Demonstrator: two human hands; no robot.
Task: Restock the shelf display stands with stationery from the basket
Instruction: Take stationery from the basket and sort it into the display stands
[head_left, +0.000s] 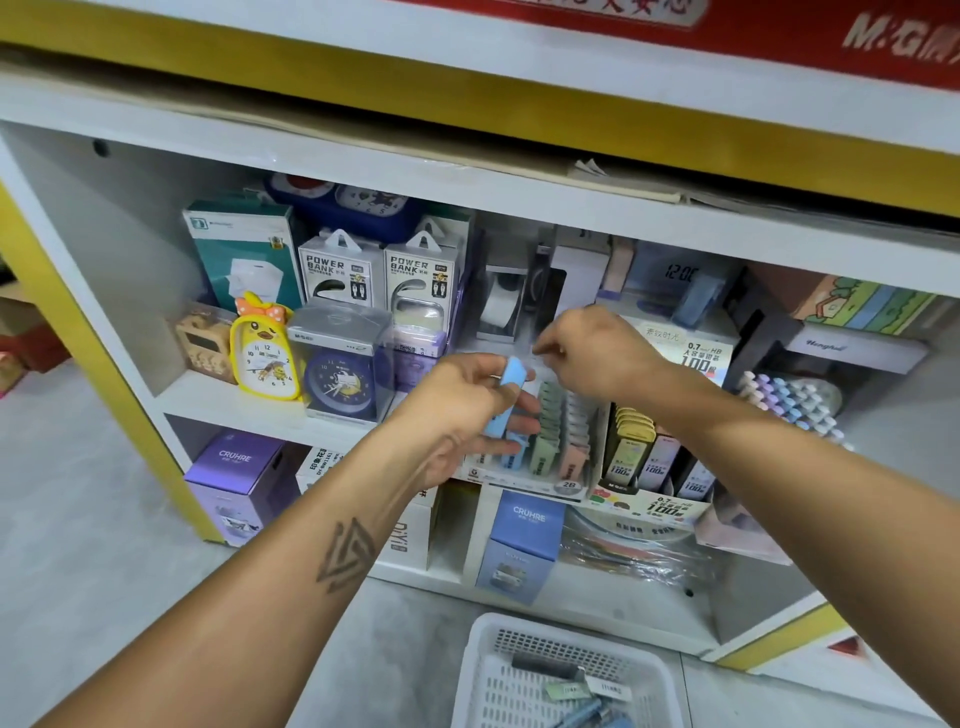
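Observation:
My left hand (467, 410) grips a light blue slim stationery case (506, 395) in front of the clear display stand (524, 486), which holds rows of green and pink pastel cases (556, 421). My right hand (592, 353) hovers just above the stand's back, fingers curled and pinching something small and pale that I cannot make out. The white plastic basket (483, 670) sits on the floor below, with a few pens and small cases in it.
A lead-refill display box (649, 457) stands right of the stand, and a tub of pastel pens (795, 405) further right. Clocks (265, 353) and power bank boxes (337, 270) fill the shelf's left side. Purple and blue boxes (524, 540) sit on the lower shelf.

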